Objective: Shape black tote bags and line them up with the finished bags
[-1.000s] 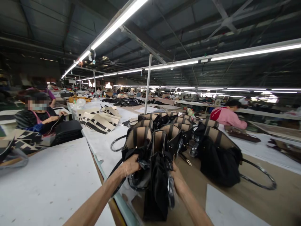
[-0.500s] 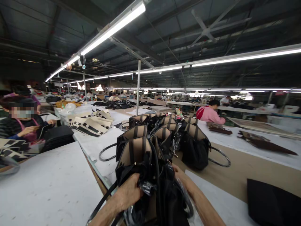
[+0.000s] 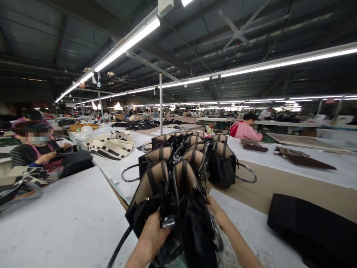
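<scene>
The person's two hands are among a pair of black bags set side by side on the near part of the white-topped bench point(image 3: 129, 189), in front of a cluster of similar bags point(image 3: 195, 149). The left bag point(image 3: 153, 176) and the right bag point(image 3: 186, 176) have beige linings crossed by dark bands, with soft, creased black cloth toward the person; a small gold-coloured fitting point(image 3: 146, 198) shows on the left one. Both stand more or less upright, their mouths open upward and toward the person and their rims peaking at the far side. The left hand point(image 3: 150, 234) grasps the left bag's near cloth, its thumb beside crinkled clear plastic point(image 3: 169, 222). The right hand point(image 3: 217, 213) grips the right bag's outer side, its fingers partly hidden, next to a plastic-wrapped handle point(image 3: 216, 232).
</scene>
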`<state>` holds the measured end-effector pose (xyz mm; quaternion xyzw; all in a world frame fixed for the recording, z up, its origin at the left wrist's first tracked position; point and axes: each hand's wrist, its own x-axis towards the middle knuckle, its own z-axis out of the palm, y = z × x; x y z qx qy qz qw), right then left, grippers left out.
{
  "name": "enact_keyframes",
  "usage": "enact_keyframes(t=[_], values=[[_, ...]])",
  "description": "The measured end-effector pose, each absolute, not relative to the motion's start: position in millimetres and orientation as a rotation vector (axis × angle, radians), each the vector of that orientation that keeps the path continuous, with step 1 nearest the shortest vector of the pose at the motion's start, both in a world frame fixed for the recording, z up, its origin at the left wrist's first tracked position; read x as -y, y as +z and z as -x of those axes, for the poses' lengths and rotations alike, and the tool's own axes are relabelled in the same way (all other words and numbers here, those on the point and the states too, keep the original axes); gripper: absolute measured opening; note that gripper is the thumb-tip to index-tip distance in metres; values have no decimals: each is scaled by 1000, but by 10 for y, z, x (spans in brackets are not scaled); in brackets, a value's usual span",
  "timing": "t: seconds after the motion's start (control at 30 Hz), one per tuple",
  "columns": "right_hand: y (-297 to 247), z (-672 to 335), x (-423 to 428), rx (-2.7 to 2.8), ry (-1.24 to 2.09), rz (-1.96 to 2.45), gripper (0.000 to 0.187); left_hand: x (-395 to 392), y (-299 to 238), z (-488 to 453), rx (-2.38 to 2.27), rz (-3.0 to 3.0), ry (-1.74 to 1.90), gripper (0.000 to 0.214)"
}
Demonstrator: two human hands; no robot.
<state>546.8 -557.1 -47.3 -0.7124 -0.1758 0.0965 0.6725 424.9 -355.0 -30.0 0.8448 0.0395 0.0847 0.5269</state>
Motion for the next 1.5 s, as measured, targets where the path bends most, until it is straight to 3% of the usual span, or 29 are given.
enact_keyframes(t=[0.13,0.3,0.5,0.67,0.83,1.07,1.2,1.27,1.37,1.5], values=[[-440,-5450,5618,387,38,1692,34,3577,-239,-4158,-164,-2060,201,33],[-439,-5457,5686,295,-138,1989,45,3582,-181,-3917,-15,-1955,221,58],[-341,-4946,5717,205,-393,2212,53,3610,-205,-3596,40,-1851,262,64],[-208,-4072,5477,507,-766,2139,39,3567,-301,-3669,9,-1799,271,68],[-511,-3618,5105,1152,-1069,2171,25,3533,-302,-3852,88,-1646,185,59],[-752,-3839,4745,765,-894,2522,44,3641,-187,-3732,132,-1925,337,45],[-663,-3968,4743,627,-863,2528,59,3587,-208,-3390,-70,-2163,767,33],[-639,-3992,4763,611,-775,2489,65,3520,-255,-3280,-340,-2213,928,41],[-655,-3965,4781,661,-641,2440,64,3409,-319,-3305,-576,-2225,712,51],[-666,-3900,4812,628,-523,2366,60,3295,-309,-3574,-524,-2045,347,28]])
